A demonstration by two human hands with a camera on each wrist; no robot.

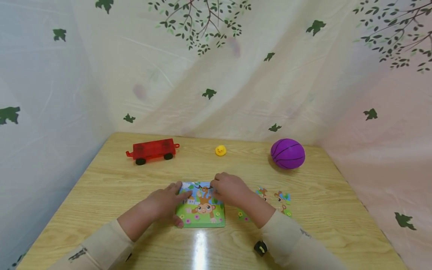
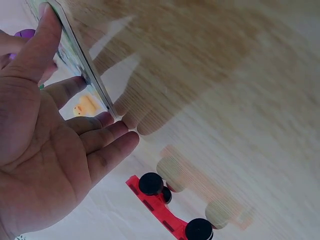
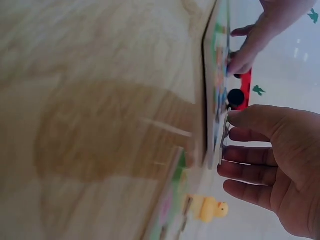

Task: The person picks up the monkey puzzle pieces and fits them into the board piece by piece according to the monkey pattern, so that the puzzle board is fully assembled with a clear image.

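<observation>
A square picture puzzle (image 1: 201, 221) with a monkey on green and blue lies flat on the table. My left hand (image 1: 164, 204) spreads over its left side, thumb at the lower left edge and fingertips on the upper part. In the left wrist view, the fingers of that hand (image 2: 55, 130) reach along the board's edge, mostly straight. Over the upper right corner, my right hand (image 1: 231, 189) pinches a thin puzzle piece (image 3: 225, 135), slightly tilted against the board in the right wrist view. The hand hides most of that piece from above.
Several more monkey puzzle pieces (image 1: 281, 197) lie right of the board, partly behind my right forearm. Along the back stand a red toy wagon (image 1: 153, 150), a yellow rubber duck (image 1: 221, 150) and a purple ball (image 1: 287, 153). A small black object (image 1: 260, 248) shows beside the right sleeve.
</observation>
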